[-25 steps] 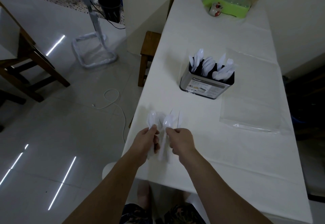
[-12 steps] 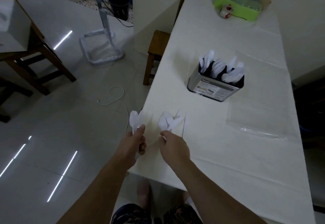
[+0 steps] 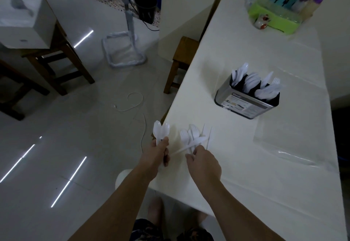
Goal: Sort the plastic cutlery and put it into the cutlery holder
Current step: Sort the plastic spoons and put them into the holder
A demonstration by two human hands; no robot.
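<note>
Our left hand (image 3: 158,151) grips two white spoons (image 3: 160,128) by their handles, bowls up, at the table (image 3: 236,165) edge. Our right hand (image 3: 203,162) pinches into a loose pile of cutlery (image 3: 193,136) lying on the table. Cutlery holder (image 3: 246,101) stands well beyond, partly filled, beside a clear plastic bag (image 3: 289,131).

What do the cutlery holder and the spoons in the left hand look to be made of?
Cutlery holder: likely brushed or polished metal; its grey walls show a sheen, with a printed label stuck on. Spoons in the left hand: white plastic, thin and slightly translucent, smooth finish.
</note>
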